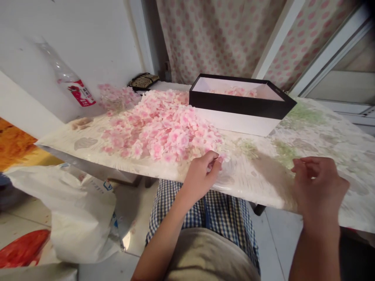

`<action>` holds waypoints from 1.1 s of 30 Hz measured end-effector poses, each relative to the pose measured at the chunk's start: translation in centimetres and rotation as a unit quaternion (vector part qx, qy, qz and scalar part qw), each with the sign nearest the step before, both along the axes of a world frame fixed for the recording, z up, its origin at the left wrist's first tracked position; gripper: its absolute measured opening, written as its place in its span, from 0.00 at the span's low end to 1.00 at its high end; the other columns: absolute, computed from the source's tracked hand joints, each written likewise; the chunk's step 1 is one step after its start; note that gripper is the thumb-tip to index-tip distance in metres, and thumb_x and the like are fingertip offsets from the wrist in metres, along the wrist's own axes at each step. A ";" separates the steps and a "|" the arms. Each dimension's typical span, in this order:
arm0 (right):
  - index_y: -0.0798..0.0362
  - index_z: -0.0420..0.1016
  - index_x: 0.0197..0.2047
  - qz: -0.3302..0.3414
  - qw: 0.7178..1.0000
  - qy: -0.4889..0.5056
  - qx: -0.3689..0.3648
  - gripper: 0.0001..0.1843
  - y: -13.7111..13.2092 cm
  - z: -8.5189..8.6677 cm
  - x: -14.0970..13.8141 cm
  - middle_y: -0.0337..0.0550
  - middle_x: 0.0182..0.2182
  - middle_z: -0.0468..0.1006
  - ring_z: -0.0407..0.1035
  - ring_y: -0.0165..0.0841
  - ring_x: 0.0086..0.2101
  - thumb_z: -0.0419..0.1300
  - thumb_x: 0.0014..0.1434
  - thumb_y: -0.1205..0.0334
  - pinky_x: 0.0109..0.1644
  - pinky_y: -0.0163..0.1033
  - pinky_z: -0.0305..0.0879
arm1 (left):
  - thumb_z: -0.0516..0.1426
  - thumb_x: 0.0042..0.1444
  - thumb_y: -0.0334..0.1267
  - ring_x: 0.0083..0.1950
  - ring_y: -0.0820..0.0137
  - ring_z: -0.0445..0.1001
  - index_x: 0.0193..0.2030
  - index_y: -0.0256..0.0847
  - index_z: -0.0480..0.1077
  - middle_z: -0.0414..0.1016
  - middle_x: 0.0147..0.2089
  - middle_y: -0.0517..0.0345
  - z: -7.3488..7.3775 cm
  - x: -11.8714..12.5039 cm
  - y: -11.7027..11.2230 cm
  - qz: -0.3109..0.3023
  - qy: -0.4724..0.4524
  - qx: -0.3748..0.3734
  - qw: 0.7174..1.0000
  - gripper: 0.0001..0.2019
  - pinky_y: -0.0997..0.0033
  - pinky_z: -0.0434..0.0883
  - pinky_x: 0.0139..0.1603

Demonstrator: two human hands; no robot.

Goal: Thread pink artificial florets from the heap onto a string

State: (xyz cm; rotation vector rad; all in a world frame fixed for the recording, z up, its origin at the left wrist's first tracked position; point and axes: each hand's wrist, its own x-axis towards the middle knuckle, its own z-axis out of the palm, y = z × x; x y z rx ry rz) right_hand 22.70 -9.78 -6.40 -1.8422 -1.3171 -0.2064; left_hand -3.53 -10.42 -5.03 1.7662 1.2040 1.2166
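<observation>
A large heap of pink fabric flower petals [159, 125] lies on the patterned table [263, 171]. My left hand [202, 173] rests at the heap's near right edge, its fingers pinched on a petal [224, 157]. Hovering over the table's front edge at the right, my right hand [318, 187] has its fingers curled inward; whether anything is in them is hidden. Behind the heap stands a black-rimmed white box [238, 105] with some pink petals inside.
A plastic bottle [68, 80] with a red label leans on the wall at the back left, near a small dark patterned pouch [143, 81]. Below the table's left end sits a white plastic bag [70, 210]. A dotted curtain hangs behind.
</observation>
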 end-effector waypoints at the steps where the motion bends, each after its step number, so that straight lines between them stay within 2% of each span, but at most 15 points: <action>1: 0.50 0.67 0.36 -0.010 1.000 -0.009 0.008 0.08 0.0 0.0 -0.1 0.48 0.27 0.79 0.76 0.43 0.30 0.57 0.52 0.57 0.38 0.44 0.69 | 0.51 0.65 0.39 0.31 0.74 0.74 0.33 0.41 0.65 0.75 0.29 0.60 0.0 0.0 0.0 0.001 0.006 0.002 1.000 0.09 0.77 0.66 0.27; 4: 0.49 0.67 0.35 -0.023 0.999 -0.031 0.026 0.07 0.2 -0.1 -0.2 0.47 0.26 0.77 0.75 0.43 0.28 0.57 0.49 0.62 0.37 0.44 0.69 | 0.50 0.65 0.40 0.31 0.72 0.74 0.33 0.40 0.65 0.75 0.29 0.59 -0.1 0.1 -0.1 0.007 0.026 0.007 1.000 0.10 0.76 0.65 0.26; 9: 0.51 0.73 0.41 -0.026 0.996 -0.053 0.067 0.14 0.5 -0.5 0.0 0.45 0.24 0.77 0.75 0.42 0.26 0.55 0.49 0.65 0.38 0.44 0.70 | 0.50 0.65 0.40 0.31 0.72 0.74 0.33 0.41 0.65 0.75 0.29 0.58 0.0 0.0 -0.1 0.003 0.027 0.009 1.000 0.10 0.76 0.66 0.27; 15: 0.54 0.75 0.39 0.025 0.999 -0.025 0.007 0.12 0.5 -0.5 0.7 0.49 0.31 0.80 0.73 0.39 0.29 0.54 0.55 0.62 0.36 0.42 0.69 | 0.52 0.65 0.38 0.33 0.72 0.77 0.33 0.41 0.66 0.77 0.29 0.60 0.0 -0.1 0.0 -0.005 -0.015 -0.008 1.000 0.09 0.77 0.68 0.29; 18: 0.54 0.76 0.38 0.051 0.997 -0.046 0.017 0.11 0.3 -0.3 0.7 0.49 0.33 0.80 0.72 0.38 0.29 0.54 0.57 0.62 0.37 0.42 0.68 | 0.52 0.65 0.40 0.34 0.71 0.78 0.33 0.41 0.66 0.77 0.30 0.59 0.1 -0.2 0.1 -0.010 -0.018 -0.002 1.000 0.10 0.76 0.68 0.31; 21: 0.52 0.77 0.38 0.066 0.997 -0.014 0.045 0.09 -0.6 0.1 -0.8 0.46 0.32 0.81 0.75 0.39 0.33 0.56 0.59 0.61 0.42 0.45 0.70 | 0.52 0.65 0.41 0.34 0.72 0.78 0.32 0.40 0.66 0.78 0.30 0.59 0.2 -0.2 0.1 -0.022 -0.016 0.000 1.000 0.12 0.76 0.68 0.32; 23: 0.50 0.77 0.37 0.134 0.989 0.023 0.064 0.08 -1.6 0.5 -2.7 0.44 0.36 0.82 0.77 0.40 0.39 0.57 0.60 0.62 0.44 0.45 0.71 | 0.52 0.66 0.41 0.34 0.73 0.78 0.31 0.40 0.66 0.78 0.31 0.60 0.3 -0.3 0.0 -0.034 -0.015 -0.004 0.999 0.12 0.77 0.68 0.30; 26: 0.47 0.77 0.38 0.264 0.960 0.026 0.086 0.06 -2.9 1.1 -6.0 0.41 0.36 0.82 0.78 0.37 0.38 0.59 0.60 0.64 0.42 0.42 0.74 | 0.52 0.66 0.40 0.35 0.72 0.78 0.32 0.41 0.67 0.78 0.32 0.59 0.6 -0.4 -0.1 -0.052 -0.006 -0.014 0.999 0.11 0.79 0.67 0.28; 30: 0.44 0.75 0.42 0.376 0.914 0.040 0.146 0.13 -3.0 1.7 -8.9 0.38 0.35 0.81 0.77 0.35 0.37 0.59 0.59 0.72 0.41 0.42 0.74 | 0.52 0.66 0.40 0.36 0.72 0.77 0.34 0.41 0.68 0.78 0.33 0.60 0.9 -0.5 -0.1 -0.072 0.002 -0.015 0.997 0.10 0.76 0.69 0.32; 33: 0.46 0.75 0.37 0.423 0.892 0.078 0.135 0.11 -2.1 1.9 -9.8 0.42 0.42 0.78 0.75 0.36 0.42 0.60 0.58 0.73 0.45 0.45 0.73 | 0.52 0.66 0.39 0.34 0.72 0.75 0.34 0.41 0.69 0.76 0.31 0.61 0.9 -0.6 0.0 -0.081 0.021 0.003 0.996 0.10 0.75 0.67 0.33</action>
